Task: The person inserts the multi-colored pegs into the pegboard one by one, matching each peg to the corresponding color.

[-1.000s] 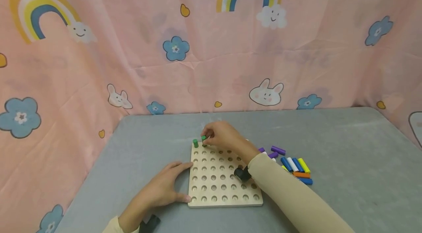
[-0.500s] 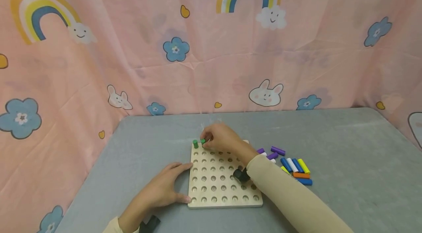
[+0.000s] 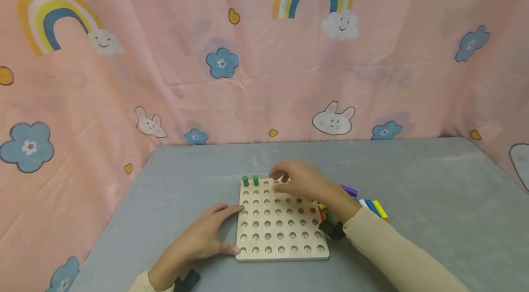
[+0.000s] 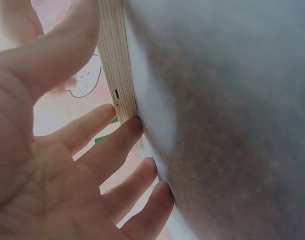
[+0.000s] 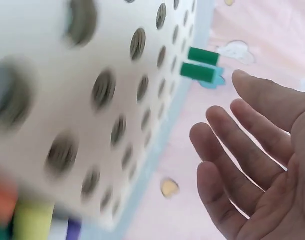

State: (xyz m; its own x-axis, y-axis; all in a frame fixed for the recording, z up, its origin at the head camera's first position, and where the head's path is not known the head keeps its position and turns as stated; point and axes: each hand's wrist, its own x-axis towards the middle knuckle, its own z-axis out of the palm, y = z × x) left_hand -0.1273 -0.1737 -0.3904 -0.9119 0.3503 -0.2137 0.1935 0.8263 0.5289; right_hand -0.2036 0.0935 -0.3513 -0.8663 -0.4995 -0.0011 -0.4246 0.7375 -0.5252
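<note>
A pale wooden pegboard (image 3: 272, 230) with rows of round holes lies on the grey table. Two green pegs (image 3: 256, 181) stand side by side in its far left holes; they also show as green pegs (image 5: 198, 72) in the right wrist view. My left hand (image 3: 206, 234) rests against the board's left edge, fingers and thumb spread; its fingertips touch the wooden side (image 4: 115, 65) in the left wrist view. Above the far right part of the board hovers my right hand (image 3: 303, 182), fingers loosely bent, nothing between them. The right forearm hides part of the board and some pegs.
Loose pegs lie right of the board, among them a purple peg (image 3: 349, 190) and a yellow peg (image 3: 380, 209). Several more are partly covered by the right sleeve (image 3: 396, 246). Behind the table hangs a pink patterned curtain (image 3: 264, 53).
My right hand has let go of the second green peg, which now stands in its hole, and has moved right over the board. The left hand has stayed at the edge.
</note>
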